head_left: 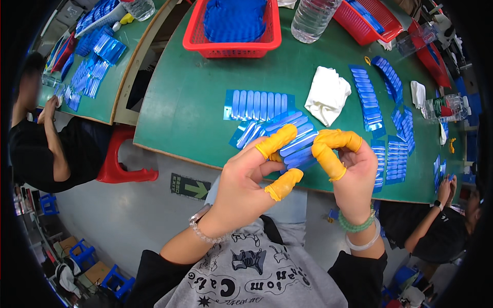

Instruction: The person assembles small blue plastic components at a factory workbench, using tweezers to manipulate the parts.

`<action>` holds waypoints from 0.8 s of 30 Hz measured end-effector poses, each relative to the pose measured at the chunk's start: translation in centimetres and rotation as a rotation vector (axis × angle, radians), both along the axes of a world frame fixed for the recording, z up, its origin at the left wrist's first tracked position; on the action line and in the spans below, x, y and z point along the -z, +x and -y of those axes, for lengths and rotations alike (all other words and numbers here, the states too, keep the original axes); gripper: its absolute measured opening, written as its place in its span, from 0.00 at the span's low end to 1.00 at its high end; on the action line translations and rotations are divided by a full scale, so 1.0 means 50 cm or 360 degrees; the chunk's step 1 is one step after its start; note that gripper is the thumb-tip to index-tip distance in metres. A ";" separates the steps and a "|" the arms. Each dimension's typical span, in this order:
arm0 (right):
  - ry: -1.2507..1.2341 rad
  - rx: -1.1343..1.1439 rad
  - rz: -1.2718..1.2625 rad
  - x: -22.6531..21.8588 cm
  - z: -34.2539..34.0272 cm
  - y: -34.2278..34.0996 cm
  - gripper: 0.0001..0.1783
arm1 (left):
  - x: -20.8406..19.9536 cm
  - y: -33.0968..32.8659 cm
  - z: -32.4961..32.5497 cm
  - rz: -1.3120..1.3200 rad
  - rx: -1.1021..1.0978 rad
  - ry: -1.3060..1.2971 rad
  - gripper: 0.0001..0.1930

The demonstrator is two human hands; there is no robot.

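Note:
My left hand [244, 177], with yellow finger cots on its thumb and fingers, grips a glossy blue sheet of long rounded strips [300, 138] above the table's near edge. At the sheet's right side my right hand [357, 164], also in yellow finger cots, is closed with thumb and forefinger at the edge. Whether a single strip is between those fingertips is too small to tell. Just beyond lies another blue strip sheet [259, 105], flat on the table. A further blue sheet [247, 133] is partly hidden behind the held one.
On the green table [200, 97] are a crumpled white cloth [327, 95], a red basket [231, 49] of blue pieces, a clear bottle [313, 20] and several blue sheets [367, 100] at right. A red stool [120, 159] stands left. People work at both sides.

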State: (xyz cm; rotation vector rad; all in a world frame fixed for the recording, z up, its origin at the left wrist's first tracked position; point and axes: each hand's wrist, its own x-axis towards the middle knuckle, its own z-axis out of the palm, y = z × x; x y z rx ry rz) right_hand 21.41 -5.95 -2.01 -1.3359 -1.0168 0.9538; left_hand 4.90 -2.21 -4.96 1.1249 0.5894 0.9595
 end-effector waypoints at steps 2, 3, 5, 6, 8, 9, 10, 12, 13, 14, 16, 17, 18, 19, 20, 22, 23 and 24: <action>-0.0037 0.0009 -0.0018 -0.004 0.000 -0.001 0.05 | -0.003 0.000 0.001 0.0037 0.0021 -0.0056 0.30; -0.0070 0.0019 -0.0036 -0.006 0.000 -0.001 0.05 | -0.005 0.001 0.002 0.0062 0.0035 -0.0075 0.30; -0.0097 0.0027 -0.0029 -0.008 0.000 0.001 0.05 | -0.007 0.000 0.003 0.0087 0.0050 -0.0095 0.31; -0.0121 0.0033 -0.0022 -0.008 -0.001 0.002 0.05 | -0.008 0.000 0.003 0.0120 0.0080 -0.0172 0.30; -0.0128 0.0018 -0.0049 -0.007 -0.001 0.003 0.05 | -0.010 -0.002 0.002 0.0152 0.0108 -0.0249 0.30; -0.0136 0.0004 -0.0075 -0.007 -0.001 0.004 0.05 | -0.012 -0.002 0.002 0.0173 0.0118 -0.0326 0.30; -0.0137 0.0003 -0.0075 -0.005 -0.001 0.006 0.05 | -0.013 -0.003 0.001 0.0193 0.0127 -0.0404 0.29; -0.0123 -0.0007 -0.0235 0.000 0.000 0.010 0.06 | -0.023 -0.006 -0.001 0.0155 0.0126 -0.0467 0.29; -0.0124 -0.0007 -0.0236 0.000 0.001 0.011 0.06 | -0.026 -0.006 -0.002 0.0116 0.0125 -0.0528 0.30; -0.0140 -0.0022 -0.0243 -0.001 0.001 0.012 0.06 | -0.026 -0.005 -0.002 0.0115 0.0125 -0.0529 0.30; -0.0158 -0.0039 -0.0252 -0.002 0.001 0.014 0.06 | -0.022 -0.003 0.000 0.0222 0.0124 -0.0494 0.30; -0.0165 -0.0045 -0.0266 -0.003 0.001 0.016 0.06 | -0.020 -0.004 0.000 0.0221 0.0123 -0.0496 0.30; -0.0172 -0.0050 -0.0280 -0.004 0.001 0.018 0.06 | -0.017 -0.005 -0.001 0.0210 0.0153 -0.0418 0.30; -0.0173 -0.0050 -0.0281 -0.003 0.000 0.019 0.06 | -0.016 -0.005 -0.002 0.0200 0.0183 -0.0340 0.30; -0.0140 -0.0018 -0.0430 -0.001 -0.002 0.019 0.07 | -0.016 -0.004 -0.002 0.0200 0.0183 -0.0342 0.30; -0.0106 0.0015 -0.0577 0.003 -0.002 0.019 0.08 | -0.015 -0.002 -0.003 0.0198 0.0121 -0.0409 0.31; -0.0087 0.0130 -0.0727 0.005 -0.001 0.022 0.09 | -0.016 -0.002 -0.003 0.0199 0.0121 -0.0410 0.31; -0.0068 0.0244 -0.0878 0.008 0.000 0.024 0.10 | -0.018 -0.003 -0.004 0.0203 0.0115 -0.0437 0.31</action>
